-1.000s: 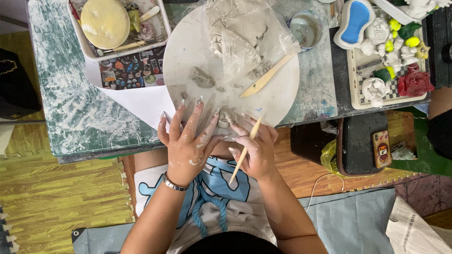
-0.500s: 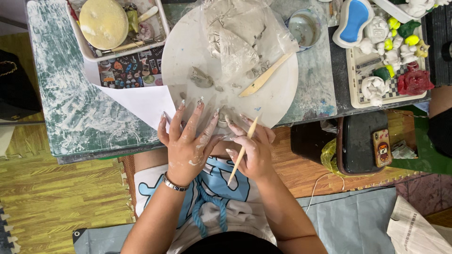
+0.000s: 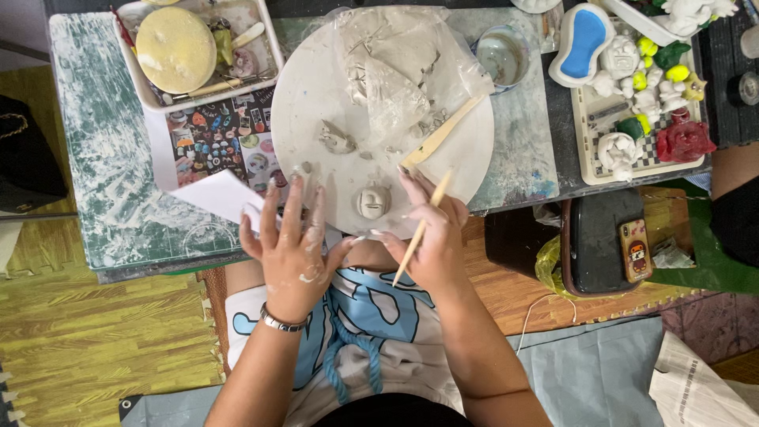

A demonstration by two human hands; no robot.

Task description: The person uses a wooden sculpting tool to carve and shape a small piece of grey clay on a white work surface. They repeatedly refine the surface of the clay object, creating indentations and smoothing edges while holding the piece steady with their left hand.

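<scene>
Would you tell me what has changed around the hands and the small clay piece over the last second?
The left hand lifted off and spread open, uncovering the small clay piece on the round board. The right hand still grips the thin wooden stick. The flat wooden tool stayed put.

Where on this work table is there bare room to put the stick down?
Bare patches: the green clay-smeared mat left of the white tray, and the round white board's left part. Crowded: the crumpled plastic area and the checkered tray of painted figurines.

A pottery craft studio (clay-smeared round board [image 3: 316, 111], painted figurines [image 3: 640, 95], modelling tools).
</scene>
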